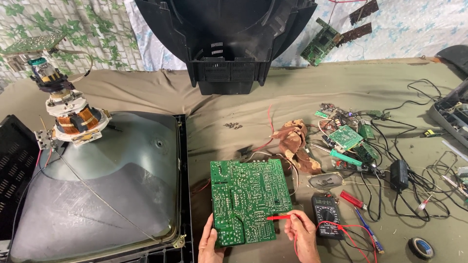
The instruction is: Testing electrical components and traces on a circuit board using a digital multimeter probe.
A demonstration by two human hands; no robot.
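Note:
A green circuit board (248,195) lies solder side up on the cloth-covered table. My left hand (208,243) grips its near left corner. My right hand (302,234) holds a red test probe (280,217) whose tip touches the board near its lower right edge. The probe's red lead runs to a black multimeter (325,214) just right of the board.
A grey picture tube (97,195) with a copper yoke (73,117) fills the left. A black rear casing (224,44) stands at the back. Small boards (346,137), a soldering iron (346,158), a brown rag (295,143), a speaker (325,181), a black adapter (399,174), tape (420,248) and tangled wires lie right.

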